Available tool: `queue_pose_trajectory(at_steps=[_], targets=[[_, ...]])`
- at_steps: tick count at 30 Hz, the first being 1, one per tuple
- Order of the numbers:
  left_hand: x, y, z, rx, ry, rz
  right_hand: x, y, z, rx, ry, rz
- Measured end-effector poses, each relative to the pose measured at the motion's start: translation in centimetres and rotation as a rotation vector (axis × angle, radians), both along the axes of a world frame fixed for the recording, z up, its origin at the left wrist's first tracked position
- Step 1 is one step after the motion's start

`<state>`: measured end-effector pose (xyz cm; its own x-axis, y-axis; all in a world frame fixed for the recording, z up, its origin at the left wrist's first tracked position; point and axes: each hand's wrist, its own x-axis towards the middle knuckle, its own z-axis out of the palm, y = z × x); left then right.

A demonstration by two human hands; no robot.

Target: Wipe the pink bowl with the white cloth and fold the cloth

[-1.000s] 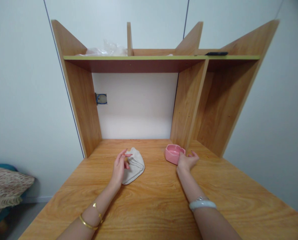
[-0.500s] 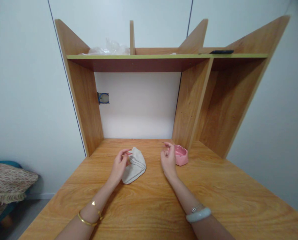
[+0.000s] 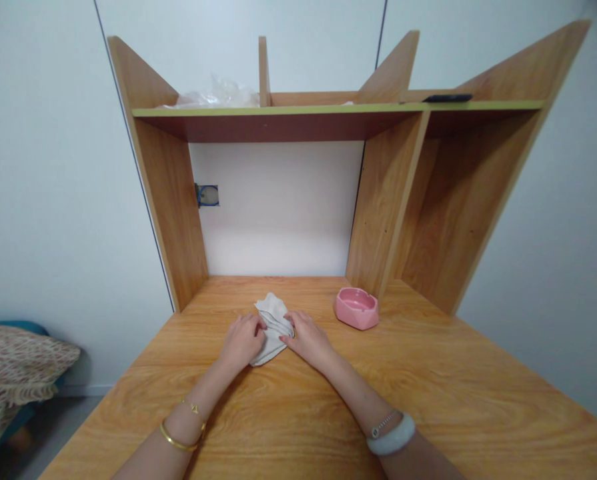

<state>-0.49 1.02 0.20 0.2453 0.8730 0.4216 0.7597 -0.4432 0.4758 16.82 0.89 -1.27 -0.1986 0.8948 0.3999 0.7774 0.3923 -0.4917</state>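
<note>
A light grey cloth (image 3: 272,320) lies bunched and creased on the wooden desk (image 3: 278,413). My left hand (image 3: 243,340) grips its left edge, fingers curled in. On the other side my right hand (image 3: 307,338) has thumb and fingers closed on the cloth's right edge. To the right of my right hand, apart from it, sits a pink faceted ashtray (image 3: 357,309).
A wooden shelf unit (image 3: 278,112) rises from the back of the desk, with a clear plastic bag (image 3: 218,93) and a flat black object (image 3: 447,98) on top. At far left is a patterned, fringed cushion (image 3: 23,353).
My right hand has moved left from beside the ashtray to the cloth and taken hold of its edge. My left hand has shifted slightly, and the cloth is more bunched.
</note>
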Motion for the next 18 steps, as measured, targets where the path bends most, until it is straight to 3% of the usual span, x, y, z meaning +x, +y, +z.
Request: queue_pose_trajectory(at_steps=[4,11,18], targets=[[0.2,-0.1,0.2,-0.019,0.067,0.032,-0.5,0.0,-0.3,-0.046,0.025,-0.034],[0.1,-0.4,0.7,-0.137,0.316,0.239,-1.1,-0.9,0.4,-0.135,0.061,0.061],[0.0,-0.4,0.8,-0.196,0.33,0.238,-1.0,-1.6,1.2,-0.176,0.051,0.193]])
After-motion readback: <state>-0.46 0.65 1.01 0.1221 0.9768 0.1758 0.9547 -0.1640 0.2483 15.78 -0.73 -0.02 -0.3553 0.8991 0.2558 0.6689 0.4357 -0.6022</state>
